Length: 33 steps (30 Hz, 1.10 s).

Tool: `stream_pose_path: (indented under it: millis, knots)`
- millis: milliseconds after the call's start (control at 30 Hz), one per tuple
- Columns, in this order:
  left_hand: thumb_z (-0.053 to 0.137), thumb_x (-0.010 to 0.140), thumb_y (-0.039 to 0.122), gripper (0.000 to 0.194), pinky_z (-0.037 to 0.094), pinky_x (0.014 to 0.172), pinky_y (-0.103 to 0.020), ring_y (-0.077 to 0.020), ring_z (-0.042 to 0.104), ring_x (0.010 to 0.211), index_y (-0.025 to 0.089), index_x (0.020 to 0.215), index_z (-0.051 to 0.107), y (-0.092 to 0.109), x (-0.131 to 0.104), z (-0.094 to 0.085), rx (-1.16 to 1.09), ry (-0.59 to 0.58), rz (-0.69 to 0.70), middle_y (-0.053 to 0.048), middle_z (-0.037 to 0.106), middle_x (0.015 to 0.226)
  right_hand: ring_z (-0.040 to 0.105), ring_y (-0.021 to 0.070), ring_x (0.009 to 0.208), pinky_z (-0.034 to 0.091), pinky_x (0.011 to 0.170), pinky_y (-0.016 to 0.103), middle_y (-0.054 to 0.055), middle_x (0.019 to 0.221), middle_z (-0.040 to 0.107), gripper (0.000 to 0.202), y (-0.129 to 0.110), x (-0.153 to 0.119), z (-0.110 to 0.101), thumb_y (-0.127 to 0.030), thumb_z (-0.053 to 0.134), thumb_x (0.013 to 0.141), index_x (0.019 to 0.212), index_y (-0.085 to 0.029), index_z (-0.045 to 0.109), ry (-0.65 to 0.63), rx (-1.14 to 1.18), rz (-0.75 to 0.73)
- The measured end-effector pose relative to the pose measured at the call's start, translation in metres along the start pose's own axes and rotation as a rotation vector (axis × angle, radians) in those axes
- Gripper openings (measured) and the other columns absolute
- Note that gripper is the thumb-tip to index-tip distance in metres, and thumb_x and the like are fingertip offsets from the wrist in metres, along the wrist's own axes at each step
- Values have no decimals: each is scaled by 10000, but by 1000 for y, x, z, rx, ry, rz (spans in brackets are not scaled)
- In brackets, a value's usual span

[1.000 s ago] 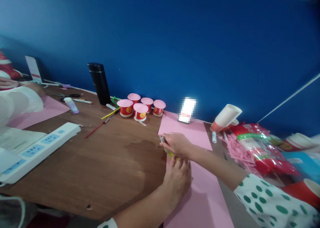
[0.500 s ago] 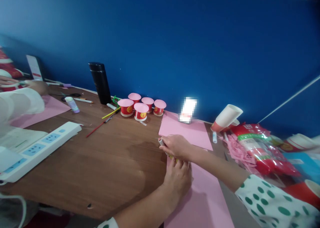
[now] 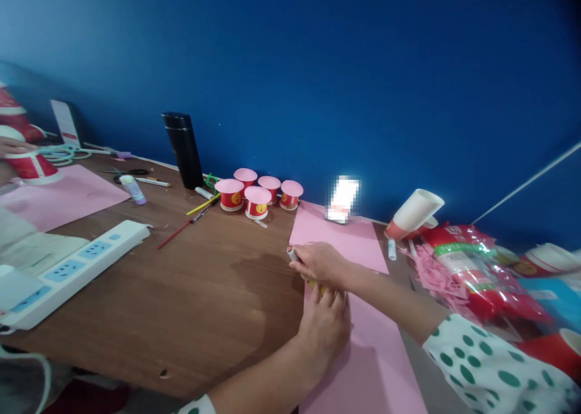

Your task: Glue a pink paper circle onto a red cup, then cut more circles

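Observation:
Over the pink paper, my right hand is closed around a small white stick, perhaps a glue stick. Just below it, my left hand is closed on something yellowish, mostly hidden under the fingers. The two hands touch or nearly touch. Farther back, another pink sheet lies beneath a bright phone. Several short red cups topped with pink paper discs stand left of the phone. A small white cap stands to the right.
A black bottle, a glue stick, scissors and a power strip are on the left. At far left a person's hand touches a red cup. Paper cups and a red plastic bag lie right.
At far left, the other person's sleeve and hand have drawn back leftward, showing a red cup on pink paper. My hands have barely moved.

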State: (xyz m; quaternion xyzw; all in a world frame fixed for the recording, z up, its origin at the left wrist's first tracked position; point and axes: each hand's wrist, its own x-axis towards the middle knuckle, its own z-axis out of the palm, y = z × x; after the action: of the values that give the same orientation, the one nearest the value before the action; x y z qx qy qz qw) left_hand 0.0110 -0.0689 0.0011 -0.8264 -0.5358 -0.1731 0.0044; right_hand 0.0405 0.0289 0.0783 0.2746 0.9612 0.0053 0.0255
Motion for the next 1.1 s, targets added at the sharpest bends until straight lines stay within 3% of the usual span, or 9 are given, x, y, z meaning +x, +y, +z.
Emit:
stream_pose_path:
  millis: [300,533,933,1100]
  knots:
    - [351,867,266,431,203,994,-527,-282,358,1186,73,1246,416,0,-1,1,6,3,30,-151,483,1251,604,198,732,348,598,253,66,826,649,291,6,4,2,-403,371,890,1039,-187,496,-1,-36,37]
    - [409,842,393,532,233,998,-496,-288,356,1198,70,1264,400,-2,-1,-1,8,-17,52,-155,442,1297,598,190,696,305,565,253,55,809,649,286,12,8,7,-409,346,893,963,-183,506,38,-43,26]
    - [365,861,291,442,258,964,-494,-283,420,1149,51,1223,451,-1,-1,10,165,113,93,-170,498,1237,604,184,757,305,599,243,79,875,656,312,23,14,10,-416,343,899,927,-161,520,-8,52,133]
    - [353,861,191,369,260,976,-454,-244,453,1113,81,1179,504,0,-2,20,222,275,72,-122,539,1198,592,170,677,263,551,248,70,835,657,344,29,15,13,-438,317,901,902,-169,530,58,84,139]
